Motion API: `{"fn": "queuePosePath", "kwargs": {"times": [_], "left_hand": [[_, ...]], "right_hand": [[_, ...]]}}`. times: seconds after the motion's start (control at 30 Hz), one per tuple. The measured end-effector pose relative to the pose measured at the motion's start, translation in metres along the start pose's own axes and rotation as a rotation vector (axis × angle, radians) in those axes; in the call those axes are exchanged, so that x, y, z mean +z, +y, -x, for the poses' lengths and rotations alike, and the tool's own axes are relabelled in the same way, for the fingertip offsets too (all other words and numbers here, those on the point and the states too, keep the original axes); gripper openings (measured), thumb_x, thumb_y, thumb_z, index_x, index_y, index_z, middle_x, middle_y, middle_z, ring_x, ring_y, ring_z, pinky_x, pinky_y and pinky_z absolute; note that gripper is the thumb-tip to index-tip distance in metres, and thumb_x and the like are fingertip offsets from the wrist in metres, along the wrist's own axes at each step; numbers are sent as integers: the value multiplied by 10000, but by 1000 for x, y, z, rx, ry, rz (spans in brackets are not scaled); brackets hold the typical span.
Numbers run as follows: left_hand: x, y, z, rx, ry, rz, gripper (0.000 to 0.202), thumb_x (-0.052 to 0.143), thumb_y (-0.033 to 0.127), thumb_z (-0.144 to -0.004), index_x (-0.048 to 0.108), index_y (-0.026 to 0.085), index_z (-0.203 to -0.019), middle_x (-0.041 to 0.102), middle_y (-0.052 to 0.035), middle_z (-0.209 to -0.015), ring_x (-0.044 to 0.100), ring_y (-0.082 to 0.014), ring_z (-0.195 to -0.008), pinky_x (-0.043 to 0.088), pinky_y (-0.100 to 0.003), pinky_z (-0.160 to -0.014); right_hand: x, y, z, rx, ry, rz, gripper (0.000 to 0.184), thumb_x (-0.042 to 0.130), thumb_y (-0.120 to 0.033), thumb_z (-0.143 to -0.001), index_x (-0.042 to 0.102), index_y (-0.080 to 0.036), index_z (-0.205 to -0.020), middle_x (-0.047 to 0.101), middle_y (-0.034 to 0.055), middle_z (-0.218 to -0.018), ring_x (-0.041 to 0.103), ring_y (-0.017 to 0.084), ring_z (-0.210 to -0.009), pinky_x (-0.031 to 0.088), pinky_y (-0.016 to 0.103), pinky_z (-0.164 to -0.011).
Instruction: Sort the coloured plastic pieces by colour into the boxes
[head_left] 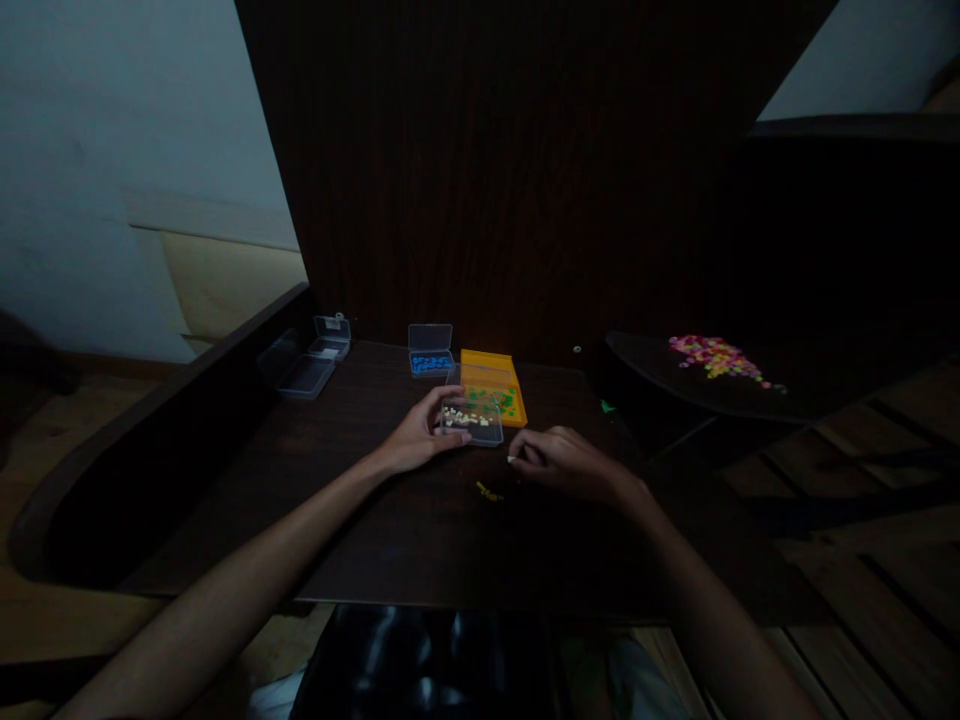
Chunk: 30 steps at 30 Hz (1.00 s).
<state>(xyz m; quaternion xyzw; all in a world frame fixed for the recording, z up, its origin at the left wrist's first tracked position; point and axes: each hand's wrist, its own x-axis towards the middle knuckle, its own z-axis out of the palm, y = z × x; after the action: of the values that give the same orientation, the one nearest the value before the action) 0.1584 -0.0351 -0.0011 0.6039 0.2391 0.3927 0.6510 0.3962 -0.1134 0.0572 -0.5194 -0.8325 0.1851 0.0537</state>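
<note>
My left hand [426,432] grips the left side of a clear plastic box [491,435], thumb along its near edge. Scattered inside the box are small cream pieces [466,416]. Just right of it, my right hand [559,460] pinches a tiny pale piece [511,459] between thumb and fingertips. A small cluster of yellow pieces [490,491] lies on the dark wooden surface [405,545] below the hands. Behind the box, and partly hidden by it, is an orange tray [519,395] holding green pieces [504,400].
An open clear case of blue pieces [431,364] stands at the back. Further left are other open clear cases [309,376]. A pile of pink, yellow and orange pieces [716,358] lies on the dark ledge at right. A raised wooden side [172,430] borders the left.
</note>
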Motion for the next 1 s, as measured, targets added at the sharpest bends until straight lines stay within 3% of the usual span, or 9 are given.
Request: {"fn": "queuePosePath", "kwargs": {"times": [0.17,0.43,0.57,0.73,0.87,1.0], "left_hand": [[2,-1,1,12,-27,8,658,790,193,-660,465,202,-1233,557,-106,-1242,618,-218,-1052,486,-445,-962],[3,1,3,-10,-80,75,709,807,149,-624,460,207,-1240,574,-107,-1214,643,-220,-1008,517,-443,-923],[4,2,3,-11,-86,93,722,813,151,-611,462,214,-1238,567,-106,-1231,641,-227,-1023,524,-446,-917],[-2,7,1,12,-36,19,753,820,152,-587,459,208,-1245,549,-115,-1272,608,-256,-1097,519,-460,-931],[-15,13,-3,59,72,-47,763,827,166,-558,473,209,-1232,533,-118,-1300,611,-267,-1093,529,-457,-929],[-33,21,-7,114,224,-93,748,822,199,-560,473,206,-1222,549,-112,-1286,610,-274,-1100,522,-460,-945]], "right_hand": [[-16,-12,-28,-89,119,8,160,540,-256,-880,630,-166,-977,565,-28,-655,472,88,-557,313,206,-563],[-1,-9,-62,-119,67,192,225,547,-337,-898,666,-204,-1036,665,48,-882,566,158,-750,375,245,-665],[-7,-11,-58,-115,75,198,241,572,-321,-873,695,-215,-1051,676,51,-863,575,164,-741,370,243,-663],[-17,-5,-44,-97,225,81,257,546,-318,-869,711,-186,-1014,623,10,-675,511,114,-576,334,219,-590],[-15,16,-31,-34,365,-31,297,496,-346,-883,700,-137,-934,531,-12,-571,435,100,-503,316,216,-533],[-2,43,-19,39,421,-78,311,484,-364,-864,693,-135,-890,482,-29,-542,411,101,-497,312,218,-518]]}}
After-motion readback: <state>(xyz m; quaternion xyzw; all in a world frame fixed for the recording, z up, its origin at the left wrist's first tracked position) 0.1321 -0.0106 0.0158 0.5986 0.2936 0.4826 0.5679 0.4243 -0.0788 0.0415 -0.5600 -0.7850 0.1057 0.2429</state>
